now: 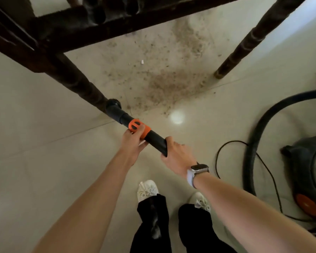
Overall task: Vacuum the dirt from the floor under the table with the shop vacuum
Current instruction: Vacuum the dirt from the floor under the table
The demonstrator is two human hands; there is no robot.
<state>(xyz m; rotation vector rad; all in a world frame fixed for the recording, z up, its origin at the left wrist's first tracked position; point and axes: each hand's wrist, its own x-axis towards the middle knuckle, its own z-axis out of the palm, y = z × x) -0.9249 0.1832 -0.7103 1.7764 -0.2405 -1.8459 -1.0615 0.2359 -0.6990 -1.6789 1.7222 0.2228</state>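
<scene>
I hold a black vacuum wand point(154, 138) with an orange collar point(139, 129). My left hand point(132, 143) grips it at the orange collar. My right hand point(178, 157), with a watch on the wrist, grips the rear end of the wand. The round brush nozzle point(113, 105) sits low beside the near left leg point(77, 83) of the dark wooden table. Brown dirt point(164, 81) is scattered over the pale tile floor under the table, to the right of the nozzle. The grey shop vacuum point(308, 170) with an orange wheel stands at the right.
The black ribbed hose point(257, 136) curves from the vacuum across the floor at right, with a thin black cord point(224, 145) beside it. Another table leg point(244, 44) stands at upper right. A dark crossbar point(117, 24) spans the top. My feet in white shoes point(147, 190) are below.
</scene>
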